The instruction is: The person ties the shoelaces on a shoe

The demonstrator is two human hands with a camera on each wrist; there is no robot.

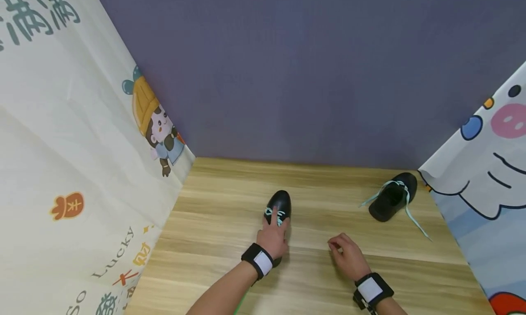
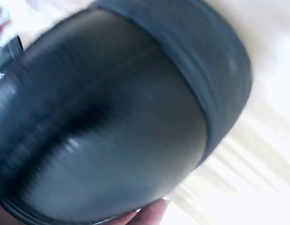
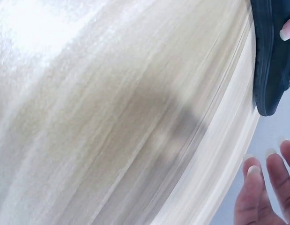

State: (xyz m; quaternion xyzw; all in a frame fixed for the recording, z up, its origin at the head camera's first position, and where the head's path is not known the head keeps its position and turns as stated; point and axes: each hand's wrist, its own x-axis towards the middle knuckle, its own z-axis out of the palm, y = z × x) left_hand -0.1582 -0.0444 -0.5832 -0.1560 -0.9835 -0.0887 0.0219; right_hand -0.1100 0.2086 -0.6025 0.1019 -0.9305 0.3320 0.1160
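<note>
L hand (image 1: 273, 238) grips near black shoe (image 1: 280, 204) on wooden table (image 1: 213, 242), heel hidden under palm; wrist view blurred. R hand (image 1: 348, 255) loosely curled, empty, w/ second shoe (image 1: 392, 197) well apart.

I see a light wood-grain desk (image 1: 337, 283) running back to a wall. Two black shoes lie directly on it, well apart. The nearer shoe (image 1: 279, 204) sits around the middle with its toe pointing away from me and pale green laces tied across the top. The farther shoe (image 1: 392, 197) lies toward the right rear corner, and its loose pale green lace (image 1: 415, 221) trails out over the wood on both sides.
</note>
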